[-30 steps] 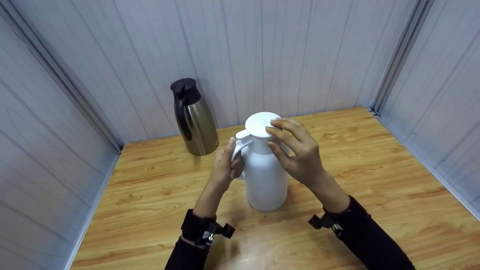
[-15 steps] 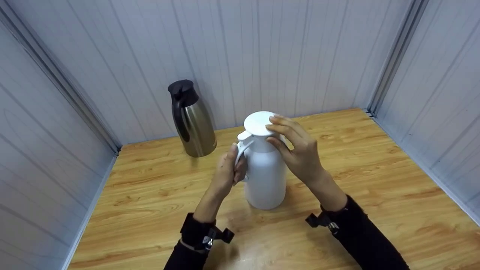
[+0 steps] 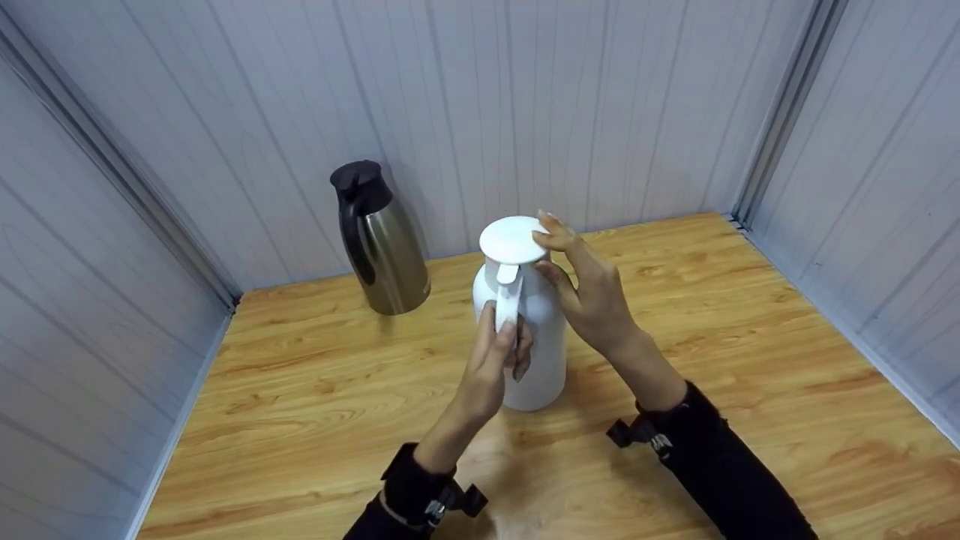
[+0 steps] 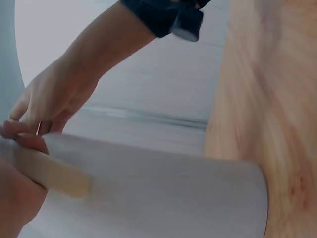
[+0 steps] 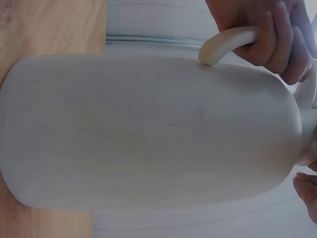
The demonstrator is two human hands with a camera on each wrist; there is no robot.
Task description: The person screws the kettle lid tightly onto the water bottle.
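Observation:
A white thermos jug [image 3: 525, 337] stands upright on the wooden table [image 3: 750, 345], its handle [image 3: 507, 296] turned toward me. My left hand [image 3: 508, 351] grips the handle from below, fingers curled round it; the right wrist view shows those fingers [image 5: 277, 42] wrapped on the handle [image 5: 225, 44]. My right hand [image 3: 581, 289] holds the round white lid [image 3: 512, 240] from the right, fingertips on its rim and thumb against the neck. In the left wrist view the jug body [image 4: 158, 193] fills the lower frame, with the right hand [image 4: 54, 99] behind it.
A steel jug with a black lid and handle [image 3: 379, 244] stands at the back left near the wall. Grey panel walls [image 3: 112, 247] close the table on three sides. Bare wood lies to the right and front of the white jug.
The white jug has turned so its handle swung from the left round to face me. My left hand went with the handle; my right hand stayed at the lid.

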